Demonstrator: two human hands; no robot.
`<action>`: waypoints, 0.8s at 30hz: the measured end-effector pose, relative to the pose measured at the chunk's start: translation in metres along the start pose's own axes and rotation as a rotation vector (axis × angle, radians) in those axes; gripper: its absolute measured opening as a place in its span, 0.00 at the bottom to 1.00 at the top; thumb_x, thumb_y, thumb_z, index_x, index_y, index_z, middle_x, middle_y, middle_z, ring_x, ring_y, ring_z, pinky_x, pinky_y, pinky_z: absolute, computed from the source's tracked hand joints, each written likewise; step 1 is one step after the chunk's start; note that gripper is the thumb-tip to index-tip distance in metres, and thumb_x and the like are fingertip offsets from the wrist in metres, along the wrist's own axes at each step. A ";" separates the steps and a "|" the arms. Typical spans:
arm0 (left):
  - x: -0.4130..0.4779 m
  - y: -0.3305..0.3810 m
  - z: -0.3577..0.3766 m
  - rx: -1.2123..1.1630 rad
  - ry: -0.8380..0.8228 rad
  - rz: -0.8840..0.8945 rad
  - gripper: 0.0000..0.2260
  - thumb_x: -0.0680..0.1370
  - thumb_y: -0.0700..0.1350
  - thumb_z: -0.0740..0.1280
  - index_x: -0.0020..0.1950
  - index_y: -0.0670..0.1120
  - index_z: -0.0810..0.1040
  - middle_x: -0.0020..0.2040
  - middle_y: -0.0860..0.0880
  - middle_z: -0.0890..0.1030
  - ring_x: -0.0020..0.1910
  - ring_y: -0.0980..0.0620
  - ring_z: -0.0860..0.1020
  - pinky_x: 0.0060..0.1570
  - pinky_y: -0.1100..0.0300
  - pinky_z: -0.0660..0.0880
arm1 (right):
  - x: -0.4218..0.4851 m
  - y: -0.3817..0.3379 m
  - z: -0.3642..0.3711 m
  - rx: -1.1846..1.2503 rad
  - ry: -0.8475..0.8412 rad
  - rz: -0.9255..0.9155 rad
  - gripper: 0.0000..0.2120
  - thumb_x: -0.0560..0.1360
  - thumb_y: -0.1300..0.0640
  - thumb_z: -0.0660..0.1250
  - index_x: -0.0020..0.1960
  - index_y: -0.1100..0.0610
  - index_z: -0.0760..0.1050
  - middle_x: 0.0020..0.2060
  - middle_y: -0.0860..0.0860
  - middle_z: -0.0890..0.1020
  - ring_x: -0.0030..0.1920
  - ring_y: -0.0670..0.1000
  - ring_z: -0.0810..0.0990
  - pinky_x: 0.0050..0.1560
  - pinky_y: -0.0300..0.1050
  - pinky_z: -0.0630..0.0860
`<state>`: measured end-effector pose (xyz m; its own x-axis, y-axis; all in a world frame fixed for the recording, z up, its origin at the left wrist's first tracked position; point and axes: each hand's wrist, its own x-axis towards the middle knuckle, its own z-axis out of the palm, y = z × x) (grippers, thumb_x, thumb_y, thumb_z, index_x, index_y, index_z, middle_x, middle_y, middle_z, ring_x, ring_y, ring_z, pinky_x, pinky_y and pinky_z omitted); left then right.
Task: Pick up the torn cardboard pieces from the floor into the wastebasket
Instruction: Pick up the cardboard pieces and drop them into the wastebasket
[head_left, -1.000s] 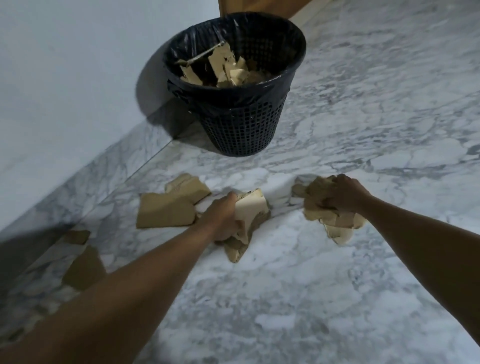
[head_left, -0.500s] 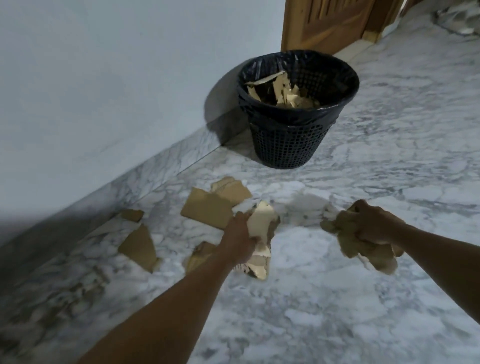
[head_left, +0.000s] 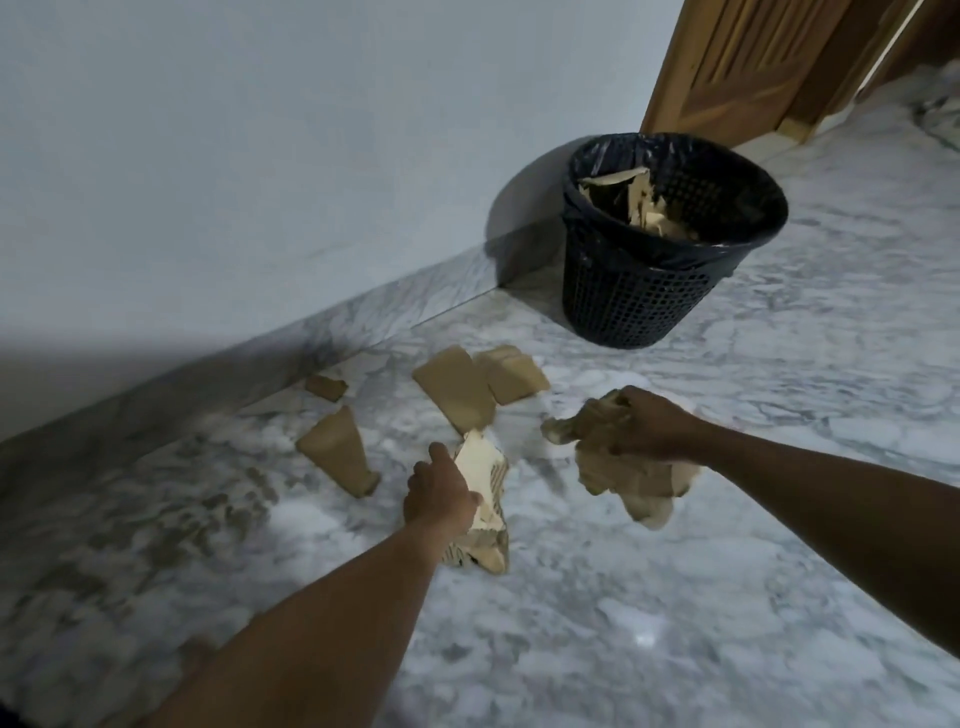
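Observation:
A black mesh wastebasket (head_left: 639, 306) with a dark liner stands by the wall, and torn cardboard lies inside it. My left hand (head_left: 439, 496) grips a bunch of pale cardboard pieces (head_left: 485, 478) above the marble floor. Out to the right, my right hand (head_left: 649, 423) holds a crumpled bunch of brown cardboard pieces (head_left: 634, 480) that hangs below it. Several loose pieces lie on the floor: two overlapping flat ones (head_left: 462, 389), a wedge-shaped one (head_left: 337, 457) and a small one (head_left: 325, 387) near the skirting.
A pale wall (head_left: 260, 156) with a marble skirting runs along the left. A wooden door (head_left: 753, 67) stands behind the wastebasket. White and grey marble floor (head_left: 675, 623) stretches out to the right and in front.
Both hands have lifted their bunches of cardboard off the floor. The view has swung left and back, so the wastebasket now sits farther right and more loose pieces show by the wall.

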<state>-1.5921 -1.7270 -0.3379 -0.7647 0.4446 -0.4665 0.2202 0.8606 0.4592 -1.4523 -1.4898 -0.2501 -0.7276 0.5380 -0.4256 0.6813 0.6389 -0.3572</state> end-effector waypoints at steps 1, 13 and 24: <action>0.000 0.000 -0.002 -0.004 -0.024 0.022 0.40 0.73 0.47 0.75 0.76 0.48 0.52 0.66 0.39 0.71 0.64 0.38 0.73 0.58 0.47 0.73 | 0.001 -0.014 0.004 0.022 0.001 -0.036 0.23 0.67 0.52 0.77 0.58 0.54 0.73 0.51 0.50 0.78 0.50 0.52 0.77 0.44 0.44 0.72; 0.060 -0.064 -0.128 -0.056 -0.044 -0.178 0.35 0.74 0.50 0.73 0.77 0.42 0.62 0.71 0.40 0.71 0.66 0.40 0.73 0.65 0.47 0.73 | 0.024 -0.115 0.019 0.547 -0.133 -0.109 0.06 0.67 0.58 0.80 0.40 0.54 0.83 0.32 0.46 0.85 0.32 0.42 0.83 0.28 0.33 0.74; 0.102 -0.092 -0.125 0.330 -0.097 -0.231 0.47 0.72 0.67 0.67 0.80 0.45 0.49 0.78 0.40 0.57 0.76 0.40 0.57 0.71 0.52 0.63 | 0.088 -0.141 0.065 0.644 -0.155 0.101 0.09 0.68 0.59 0.78 0.46 0.60 0.81 0.41 0.56 0.83 0.36 0.49 0.81 0.29 0.36 0.75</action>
<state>-1.7657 -1.7918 -0.3329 -0.7595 0.2382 -0.6053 0.2441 0.9669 0.0743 -1.6068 -1.5681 -0.2911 -0.6706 0.4620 -0.5804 0.6920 0.1077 -0.7138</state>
